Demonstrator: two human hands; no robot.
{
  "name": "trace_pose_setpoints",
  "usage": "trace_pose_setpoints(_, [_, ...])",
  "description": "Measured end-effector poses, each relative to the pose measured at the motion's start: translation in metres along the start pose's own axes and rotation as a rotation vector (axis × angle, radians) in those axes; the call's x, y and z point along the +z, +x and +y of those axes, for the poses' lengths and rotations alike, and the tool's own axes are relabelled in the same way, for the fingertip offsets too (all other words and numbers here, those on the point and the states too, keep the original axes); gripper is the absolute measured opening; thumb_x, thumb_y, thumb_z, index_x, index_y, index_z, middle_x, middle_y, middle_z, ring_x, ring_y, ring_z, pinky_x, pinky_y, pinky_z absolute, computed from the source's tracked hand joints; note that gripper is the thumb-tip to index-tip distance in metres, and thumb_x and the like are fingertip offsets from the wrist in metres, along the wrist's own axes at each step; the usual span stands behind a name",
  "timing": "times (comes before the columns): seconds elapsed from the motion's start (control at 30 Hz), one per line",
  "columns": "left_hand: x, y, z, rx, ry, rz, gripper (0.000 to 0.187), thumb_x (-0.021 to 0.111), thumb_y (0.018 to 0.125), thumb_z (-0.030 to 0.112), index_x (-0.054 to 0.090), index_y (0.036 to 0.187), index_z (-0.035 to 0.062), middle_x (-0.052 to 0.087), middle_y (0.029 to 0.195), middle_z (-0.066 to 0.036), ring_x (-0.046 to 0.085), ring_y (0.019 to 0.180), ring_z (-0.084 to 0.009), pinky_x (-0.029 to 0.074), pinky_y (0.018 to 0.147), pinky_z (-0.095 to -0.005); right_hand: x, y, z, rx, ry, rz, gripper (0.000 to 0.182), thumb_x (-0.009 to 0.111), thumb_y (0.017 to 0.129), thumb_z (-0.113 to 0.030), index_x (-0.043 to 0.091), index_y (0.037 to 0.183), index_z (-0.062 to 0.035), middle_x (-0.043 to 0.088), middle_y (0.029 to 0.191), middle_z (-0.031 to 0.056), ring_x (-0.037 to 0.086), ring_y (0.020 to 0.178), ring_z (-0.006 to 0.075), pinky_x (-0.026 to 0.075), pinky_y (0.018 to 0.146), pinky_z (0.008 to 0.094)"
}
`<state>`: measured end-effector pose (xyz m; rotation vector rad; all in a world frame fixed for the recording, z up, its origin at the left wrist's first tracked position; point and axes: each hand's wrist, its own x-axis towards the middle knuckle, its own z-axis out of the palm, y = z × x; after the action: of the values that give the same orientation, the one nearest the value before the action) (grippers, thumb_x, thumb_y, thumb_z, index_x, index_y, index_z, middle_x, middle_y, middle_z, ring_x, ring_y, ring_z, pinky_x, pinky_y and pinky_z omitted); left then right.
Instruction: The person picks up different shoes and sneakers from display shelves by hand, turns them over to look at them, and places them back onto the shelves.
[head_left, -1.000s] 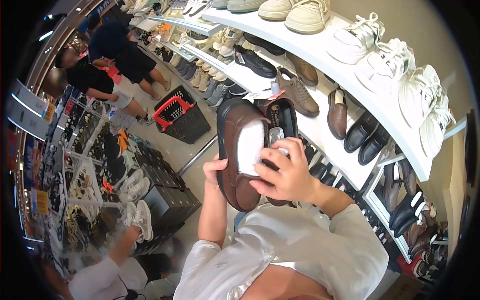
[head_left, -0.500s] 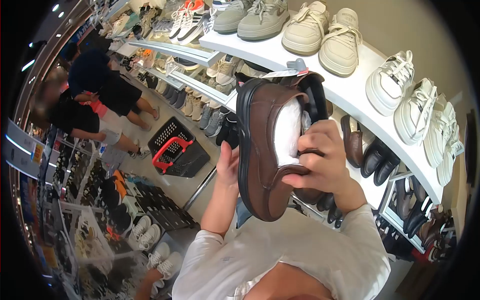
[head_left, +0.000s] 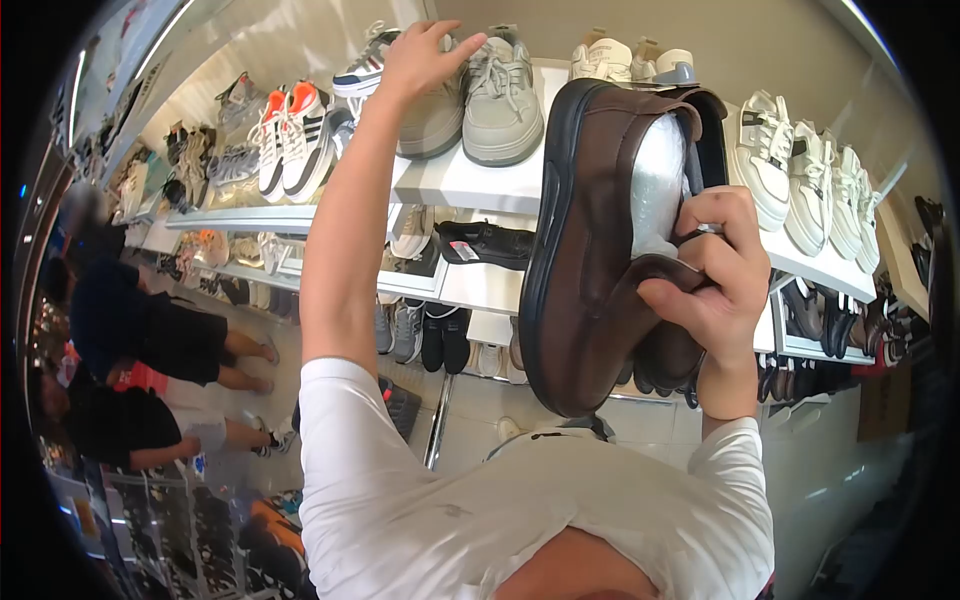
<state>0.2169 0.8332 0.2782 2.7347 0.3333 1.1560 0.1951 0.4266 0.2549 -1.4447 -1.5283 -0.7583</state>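
My right hand (head_left: 725,275) grips a pair of brown leather shoes (head_left: 585,290) by the collars, fingers hooked into the opening. The nearer shoe has a thick black sole and white stuffing (head_left: 657,190) inside; its mate is mostly hidden behind it. Up at the shelf, my left hand (head_left: 422,62) has its fingers spread over the grey sneakers (head_left: 503,112). It overlaps the left one of that pair, with the thumb pointing toward the right one.
A white display shelf (head_left: 440,182) carries several pale sneakers (head_left: 765,165). White sneakers with orange linings (head_left: 305,150) stand farther left. Below are a black shoe (head_left: 485,245) and more rows of footwear. Two people (head_left: 150,325) stand in the aisle at left.
My left hand has left the brown shoe's side and reached up to the grey sneakers. The brown shoes, in my right hand, now appear farther right. The view has turned.
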Motion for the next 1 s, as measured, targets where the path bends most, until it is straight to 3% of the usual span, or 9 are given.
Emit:
trace_pose_setpoints(0.17, [0.027,0.027,0.001,-0.033,0.104,-0.129,0.072,0.043,0.082,0.078,0.071,0.118,0.0215,0.059,0.131,-0.012,0.05,0.126,-0.0359,0.026,0.108,-0.0619,-0.005,-0.005,0.002,0.072,-0.132,-0.049,0.043,0.088,0.055,-0.025,0.05,0.063,-0.0051,0.056,0.086,0.0074,0.05,0.079,0.0259,0.042,0.066,0.0352])
trace_pose_setpoints(0.23, [0.02,0.037,0.01,0.006,0.225,-0.288,0.068,0.041,0.086,0.074,0.075,0.108,0.0192,0.065,0.119,-0.013,0.053,0.121,-0.0365,0.026,0.108,-0.0615,-0.004,-0.009,0.0,0.102,-0.142,-0.052,0.042,0.087,0.056,-0.024,0.051,0.063,-0.0042,0.056,0.086,0.0075,0.051,0.08,0.026,0.042,0.067,0.0351])
trace_pose_setpoints(0.27, [0.012,0.044,0.016,0.003,0.196,-0.425,0.071,0.039,0.088,0.072,0.073,0.11,0.0138,0.066,0.117,-0.014,0.057,0.118,-0.0321,0.035,0.108,-0.0492,-0.003,-0.01,-0.002,0.136,-0.166,-0.055,0.041,0.086,0.057,-0.024,0.051,0.063,-0.0038,0.056,0.086,0.0076,0.05,0.08,0.0262,0.042,0.068,0.0351])
trace_pose_setpoints(0.37, [0.046,0.053,-0.006,0.09,0.203,-0.327,0.067,0.039,0.09,0.069,0.076,0.102,0.0149,0.071,0.101,-0.012,0.063,0.103,-0.0336,0.043,0.1,-0.0485,-0.006,-0.008,-0.004,0.151,-0.201,-0.046,0.041,0.086,0.057,-0.023,0.051,0.063,-0.0032,0.055,0.085,0.0075,0.05,0.08,0.0263,0.042,0.069,0.035])
trace_pose_setpoints(0.43, [0.035,0.052,-0.001,0.066,0.22,-0.466,0.065,0.04,0.091,0.066,0.076,0.102,0.0129,0.07,0.106,-0.012,0.061,0.107,-0.0321,0.049,0.094,-0.0449,-0.009,-0.007,-0.003,0.151,-0.205,-0.042,0.04,0.085,0.058,-0.023,0.051,0.063,-0.003,0.055,0.085,0.0075,0.049,0.08,0.0262,0.042,0.069,0.035])
trace_pose_setpoints(0.53, [0.028,0.035,0.005,0.245,0.276,-0.16,0.065,0.04,0.094,0.061,0.074,0.096,0.0059,0.069,0.11,-0.014,0.058,0.114,-0.0312,0.049,0.094,-0.0436,-0.012,-0.003,-0.001,0.182,-0.19,-0.04,0.039,0.085,0.058,-0.02,0.05,0.063,-0.0028,0.054,0.085,0.0071,0.049,0.08,0.0254,0.041,0.069,0.0338])
trace_pose_setpoints(0.67, [0.028,0.044,0.012,-0.061,0.284,-0.371,0.065,0.038,0.095,0.056,0.074,0.092,0.0027,0.067,0.107,-0.022,0.062,0.106,-0.0364,0.05,0.092,-0.0451,-0.006,0.007,-0.001,0.221,-0.183,-0.026,0.038,0.084,0.061,-0.019,0.05,0.064,-0.0027,0.055,0.085,0.0067,0.05,0.08,0.0238,0.041,0.069,0.0319])
trace_pose_setpoints(0.77, [0.031,0.048,0.006,-0.031,0.316,-0.344,0.061,0.038,0.094,0.055,0.075,0.096,0.0063,0.07,0.102,-0.019,0.064,0.102,-0.0363,0.051,0.09,-0.0439,-0.004,0.013,0.002,0.259,-0.189,-0.002,0.037,0.084,0.063,-0.018,0.05,0.065,-0.0026,0.055,0.084,0.0064,0.05,0.08,0.0231,0.041,0.069,0.0312])
trace_pose_setpoints(1.0, [-0.043,0.014,-0.026,0.349,-0.11,0.286,0.046,0.047,0.099,0.035,0.066,0.075,0.0,0.063,0.079,-0.009,0.053,0.083,-0.028,0.045,0.068,-0.0413,-0.012,0.035,0.011,0.358,-0.116,0.081,0.032,0.078,0.076,-0.016,0.053,0.066,0.0,0.055,0.085,0.0046,0.052,0.079,0.0149,0.04,0.073,0.0259])
